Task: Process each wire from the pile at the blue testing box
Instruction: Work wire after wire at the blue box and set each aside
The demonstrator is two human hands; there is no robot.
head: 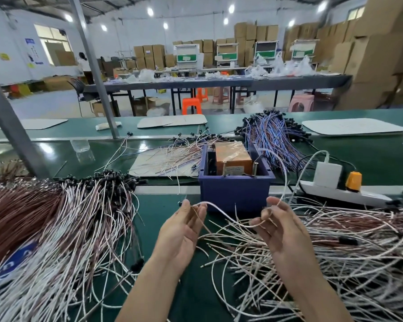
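- Your left grip (184, 226) and right grip (279, 231) each pinch one thin, white, twisted wire (221, 211).
- It sags crosswise, left to right, just before the square blue plastic testing box (234, 194), over the glossy green tabletop (191, 287).

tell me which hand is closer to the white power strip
Right. The right hand is just in front of the white power strip; the left hand sits farther left, before the blue testing box.
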